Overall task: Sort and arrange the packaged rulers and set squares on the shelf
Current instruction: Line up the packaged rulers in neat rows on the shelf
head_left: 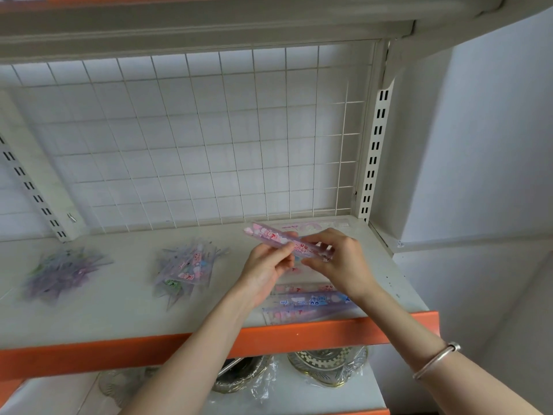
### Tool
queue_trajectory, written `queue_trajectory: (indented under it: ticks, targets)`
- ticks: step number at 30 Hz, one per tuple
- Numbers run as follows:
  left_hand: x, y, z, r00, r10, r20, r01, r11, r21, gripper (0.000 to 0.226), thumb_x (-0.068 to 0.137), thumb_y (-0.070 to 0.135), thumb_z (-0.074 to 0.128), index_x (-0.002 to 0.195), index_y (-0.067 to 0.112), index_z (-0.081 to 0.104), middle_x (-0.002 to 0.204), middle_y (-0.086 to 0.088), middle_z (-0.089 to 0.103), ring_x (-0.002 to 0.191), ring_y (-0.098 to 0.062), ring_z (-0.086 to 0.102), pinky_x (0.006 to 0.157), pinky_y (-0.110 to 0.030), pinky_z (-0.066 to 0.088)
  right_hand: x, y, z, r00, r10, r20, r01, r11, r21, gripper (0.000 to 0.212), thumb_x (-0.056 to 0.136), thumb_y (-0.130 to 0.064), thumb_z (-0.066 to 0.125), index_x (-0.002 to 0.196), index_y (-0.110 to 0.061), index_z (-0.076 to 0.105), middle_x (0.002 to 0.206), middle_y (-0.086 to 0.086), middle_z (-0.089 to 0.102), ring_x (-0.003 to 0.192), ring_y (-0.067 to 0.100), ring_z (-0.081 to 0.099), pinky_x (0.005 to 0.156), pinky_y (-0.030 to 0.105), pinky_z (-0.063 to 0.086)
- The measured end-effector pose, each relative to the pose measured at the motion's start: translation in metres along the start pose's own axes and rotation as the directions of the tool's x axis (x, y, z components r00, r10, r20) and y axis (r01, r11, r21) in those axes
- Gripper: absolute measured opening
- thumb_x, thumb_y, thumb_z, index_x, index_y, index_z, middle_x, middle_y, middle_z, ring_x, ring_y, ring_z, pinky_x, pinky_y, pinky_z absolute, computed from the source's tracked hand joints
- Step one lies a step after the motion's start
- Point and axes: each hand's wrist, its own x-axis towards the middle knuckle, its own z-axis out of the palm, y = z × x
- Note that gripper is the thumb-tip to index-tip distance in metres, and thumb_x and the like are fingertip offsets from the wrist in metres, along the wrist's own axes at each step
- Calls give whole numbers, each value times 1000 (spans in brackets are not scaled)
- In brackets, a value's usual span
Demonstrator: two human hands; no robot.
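A pink packaged ruler (270,234) is held above the white shelf (119,307), slanting from upper left to lower right. My left hand (264,269) pinches it from below near its middle. My right hand (338,259) grips its right end with curled fingers. Under my hands, near the shelf's front right, lies a stack of packaged rulers (311,304) in blue and pink. A loose heap of packaged set squares (187,266) sits mid-shelf. Another heap of purple and green packets (62,272) lies at the left.
An orange front lip (119,348) edges the shelf. A wire grid panel (209,139) closes the back. A pink packet (311,226) lies at the back right by the slotted upright (374,151). Wrapped glass dishes (327,366) stand on the lower shelf.
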Motion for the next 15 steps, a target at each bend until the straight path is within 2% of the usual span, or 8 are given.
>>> queue_trajectory:
  ticks: [2,5,7,9,12,15]
  targets:
    - [4,-2,1,999,5,-35,-6,1000,-8,18,90,-3,56,73,4,56,58,-2,56,55,-10,53,54,-18,49,0,2,2,1000,0,-3,0,1000,-23,38,67,-13,82,102,-24,72,85,-6,62,71,4,54,67,13,41]
    - [9,-4,2,996,11,-93,-14,999,-37,17,90,0,58,74,6,55,57,0,54,54,-8,49,53,-17,45,-1,6,4,1000,18,-12,-19,1000,-24,36,69,-13,81,103,-20,71,89,-2,65,75,14,58,71,26,47]
    - [12,-4,3,991,12,-132,-22,997,-72,13,90,2,60,77,6,60,62,1,55,55,-7,46,53,-14,43,-2,7,4,998,51,-22,-51,999,15,32,70,-12,80,100,-18,72,88,-2,66,76,14,59,71,26,48]
    - [17,-5,4,985,22,-173,-36,996,-78,6,88,5,64,82,5,63,70,-2,56,54,-5,42,50,-12,37,-1,8,5,994,102,-29,-100,993,63,28,70,-14,81,96,-18,72,86,-5,67,72,10,59,68,20,48]
    - [22,-6,4,973,15,-231,-35,996,-83,9,85,9,68,79,5,62,72,-3,52,52,-4,37,45,-12,30,2,8,6,979,204,2,-200,958,206,24,70,-14,82,89,-22,71,79,1,69,63,15,60,64,23,52]
    - [22,-5,5,989,-8,-150,-14,990,-141,8,85,5,67,80,6,60,69,-1,53,55,-5,41,48,-11,39,9,7,4,953,295,72,-296,848,439,21,71,-2,80,85,-14,69,73,7,64,56,14,59,58,25,54]
